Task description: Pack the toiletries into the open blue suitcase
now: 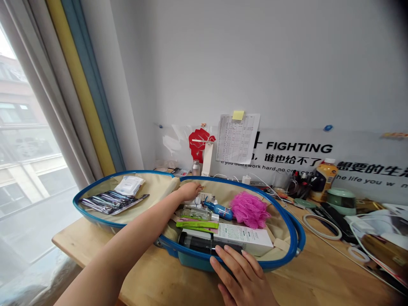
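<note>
1. Suitcase (pixel 293 231): open flat on the wooden table (pixel 156 278), both shells face up, presumably so everything inside is within reach.
2. Left hand (pixel 190 192): inside suitcase's right shell, at its far wall near the hinge side. Fingers curled in; can't tell if they pinch anything. Arm crosses the near rim, likely because that spot is deep.
3. Right hand (pixel 244 274): over suitcase's near rim, fingers slightly apart, gripping nothing; tips at or just above the black cylinder (pixel 194 242). Probably steadying the edge.
4. Right shell, near side: black cylinder lies along the rim, white box (pixel 245 236) beside it; long items probably laid lengthwise to fit.
5. Right shell, middle: green packets (pixel 197 225), clear bottle (pixel 197 213), blue bottle (pixel 221 210); pink mesh puff (pixel 250 210) toward the right end.
6. Left shell: dark pouches (pixel 111 200) fanned flat, white packet (pixel 129 185) behind, likely flat for stacking.
</note>
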